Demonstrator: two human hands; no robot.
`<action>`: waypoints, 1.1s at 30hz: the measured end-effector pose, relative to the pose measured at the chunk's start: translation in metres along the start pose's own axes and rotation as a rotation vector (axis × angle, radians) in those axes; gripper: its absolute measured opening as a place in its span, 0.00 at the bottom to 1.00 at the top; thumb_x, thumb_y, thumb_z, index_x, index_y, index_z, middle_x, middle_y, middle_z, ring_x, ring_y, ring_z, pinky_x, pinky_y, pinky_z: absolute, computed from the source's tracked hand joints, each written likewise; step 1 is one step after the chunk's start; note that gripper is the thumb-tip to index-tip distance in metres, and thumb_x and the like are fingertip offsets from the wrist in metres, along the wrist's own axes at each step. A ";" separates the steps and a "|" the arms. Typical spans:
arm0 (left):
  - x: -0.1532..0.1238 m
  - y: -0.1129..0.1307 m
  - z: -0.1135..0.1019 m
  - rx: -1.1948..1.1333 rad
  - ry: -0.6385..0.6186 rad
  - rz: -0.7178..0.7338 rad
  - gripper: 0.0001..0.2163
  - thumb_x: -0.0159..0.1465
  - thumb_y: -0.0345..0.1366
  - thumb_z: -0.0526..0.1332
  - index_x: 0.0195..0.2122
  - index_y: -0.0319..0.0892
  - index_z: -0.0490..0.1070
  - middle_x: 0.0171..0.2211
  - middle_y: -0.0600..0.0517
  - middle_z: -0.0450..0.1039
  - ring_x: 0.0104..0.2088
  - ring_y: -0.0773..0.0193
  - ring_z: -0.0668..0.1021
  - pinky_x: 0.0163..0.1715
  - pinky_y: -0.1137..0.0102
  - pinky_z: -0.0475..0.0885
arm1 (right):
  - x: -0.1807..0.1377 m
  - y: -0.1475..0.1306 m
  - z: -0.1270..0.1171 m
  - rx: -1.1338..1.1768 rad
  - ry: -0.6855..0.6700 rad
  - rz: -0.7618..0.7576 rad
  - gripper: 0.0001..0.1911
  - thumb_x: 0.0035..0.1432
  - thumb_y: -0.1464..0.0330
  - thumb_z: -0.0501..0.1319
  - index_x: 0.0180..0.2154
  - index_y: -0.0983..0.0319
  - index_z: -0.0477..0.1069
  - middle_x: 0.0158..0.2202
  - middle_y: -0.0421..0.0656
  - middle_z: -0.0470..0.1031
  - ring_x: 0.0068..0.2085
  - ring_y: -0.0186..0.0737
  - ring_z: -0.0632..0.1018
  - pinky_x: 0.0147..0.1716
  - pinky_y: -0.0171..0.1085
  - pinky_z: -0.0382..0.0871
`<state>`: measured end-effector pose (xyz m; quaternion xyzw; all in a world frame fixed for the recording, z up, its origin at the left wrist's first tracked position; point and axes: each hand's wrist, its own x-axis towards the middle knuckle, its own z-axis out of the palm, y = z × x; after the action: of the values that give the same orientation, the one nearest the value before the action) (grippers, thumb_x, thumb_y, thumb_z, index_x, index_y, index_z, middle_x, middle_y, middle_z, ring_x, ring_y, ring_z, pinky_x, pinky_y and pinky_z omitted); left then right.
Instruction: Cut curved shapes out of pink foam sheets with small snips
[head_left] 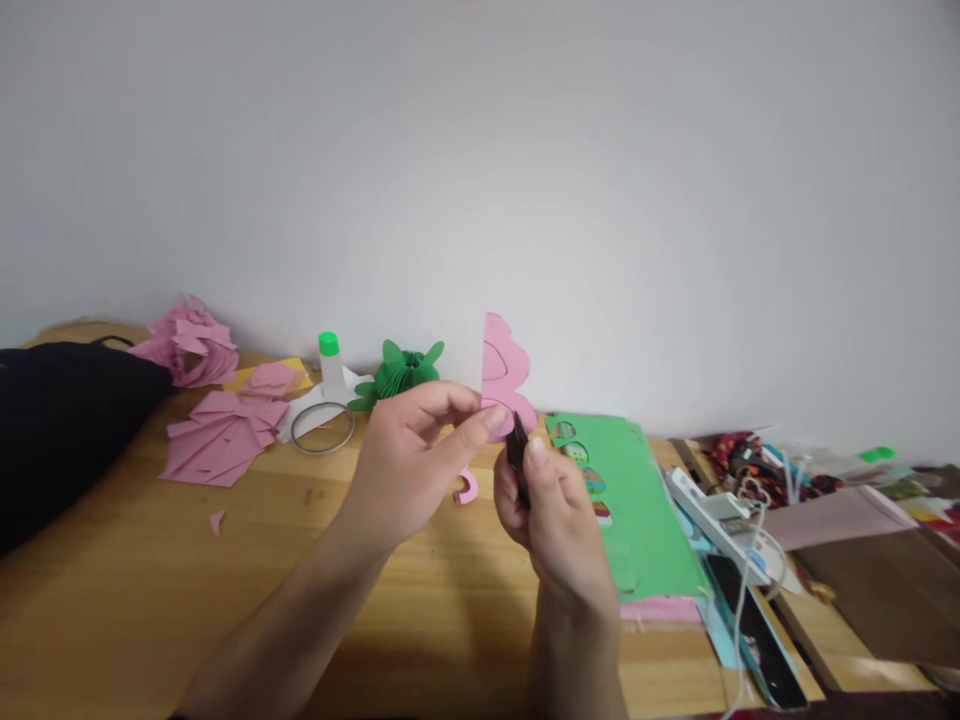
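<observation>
A pink paper cutout (505,365) with a straight left edge and a scalloped right edge is pinched between the thumb and fingers of my left hand (416,460). Curved lines show on its face. My right hand (556,505) grips small dark scissors (517,455), whose tip meets the lower part of the paper. Most of the scissors' handle is hidden by my fingers. Below, on the table, lies a small curled pink paper scrap (466,487).
Wooden table (322,600) against a white wall. Pink folded papers (221,440), a glue stick (330,365), a tape ring (322,428) and a green paper ornament (409,372) stand left. Green sheets (637,510), a power strip (720,520) and a phone (757,630) lie right. A black bag (67,430) sits far left.
</observation>
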<state>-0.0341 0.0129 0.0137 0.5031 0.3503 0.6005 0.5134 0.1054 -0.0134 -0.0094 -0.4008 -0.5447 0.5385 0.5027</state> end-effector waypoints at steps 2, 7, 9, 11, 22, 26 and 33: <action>-0.001 -0.001 0.001 -0.001 0.011 0.005 0.06 0.58 0.36 0.68 0.26 0.41 0.77 0.26 0.53 0.79 0.22 0.69 0.76 0.22 0.75 0.75 | 0.000 0.000 0.000 0.016 -0.007 -0.003 0.26 0.67 0.49 0.52 0.23 0.60 0.61 0.15 0.31 0.52 0.16 0.27 0.49 0.14 0.30 0.45; -0.001 -0.002 0.002 -0.005 0.036 0.027 0.06 0.58 0.36 0.68 0.25 0.42 0.78 0.25 0.53 0.80 0.23 0.69 0.78 0.21 0.77 0.75 | 0.002 0.000 -0.001 0.042 -0.024 -0.013 0.26 0.68 0.50 0.52 0.23 0.61 0.61 0.15 0.31 0.53 0.16 0.26 0.50 0.14 0.29 0.43; -0.001 -0.002 0.002 0.002 0.046 0.026 0.06 0.58 0.35 0.67 0.25 0.42 0.78 0.24 0.54 0.79 0.22 0.69 0.78 0.20 0.77 0.74 | 0.002 0.000 -0.001 0.047 -0.026 -0.013 0.27 0.67 0.50 0.53 0.23 0.61 0.61 0.15 0.31 0.53 0.16 0.26 0.50 0.14 0.29 0.43; -0.001 -0.002 0.002 0.006 0.054 0.021 0.06 0.58 0.35 0.67 0.25 0.42 0.77 0.24 0.54 0.79 0.21 0.70 0.77 0.20 0.77 0.74 | 0.003 0.000 -0.001 0.052 -0.028 -0.010 0.27 0.67 0.49 0.54 0.23 0.61 0.60 0.15 0.31 0.52 0.16 0.26 0.50 0.14 0.29 0.43; 0.001 -0.008 0.002 -0.057 0.075 0.012 0.06 0.58 0.35 0.68 0.25 0.43 0.78 0.24 0.56 0.79 0.16 0.72 0.74 0.16 0.77 0.72 | 0.004 0.000 0.001 0.077 -0.030 -0.012 0.27 0.66 0.49 0.54 0.23 0.61 0.60 0.15 0.31 0.53 0.16 0.25 0.50 0.13 0.29 0.43; 0.000 -0.007 0.003 -0.057 0.079 0.003 0.03 0.56 0.34 0.69 0.26 0.44 0.80 0.26 0.55 0.81 0.18 0.71 0.75 0.18 0.76 0.74 | 0.005 -0.001 0.001 0.087 -0.023 -0.017 0.27 0.66 0.49 0.54 0.23 0.61 0.60 0.14 0.31 0.52 0.16 0.26 0.50 0.13 0.29 0.42; 0.000 -0.001 0.003 0.000 0.087 -0.003 0.04 0.55 0.30 0.68 0.25 0.45 0.80 0.26 0.55 0.81 0.25 0.67 0.80 0.23 0.76 0.77 | 0.005 -0.004 0.000 0.083 -0.048 -0.008 0.27 0.65 0.48 0.55 0.23 0.61 0.61 0.14 0.30 0.53 0.15 0.26 0.49 0.13 0.30 0.42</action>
<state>-0.0312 0.0127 0.0135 0.4759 0.3731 0.6212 0.4984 0.1045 -0.0089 -0.0050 -0.3642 -0.5353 0.5682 0.5079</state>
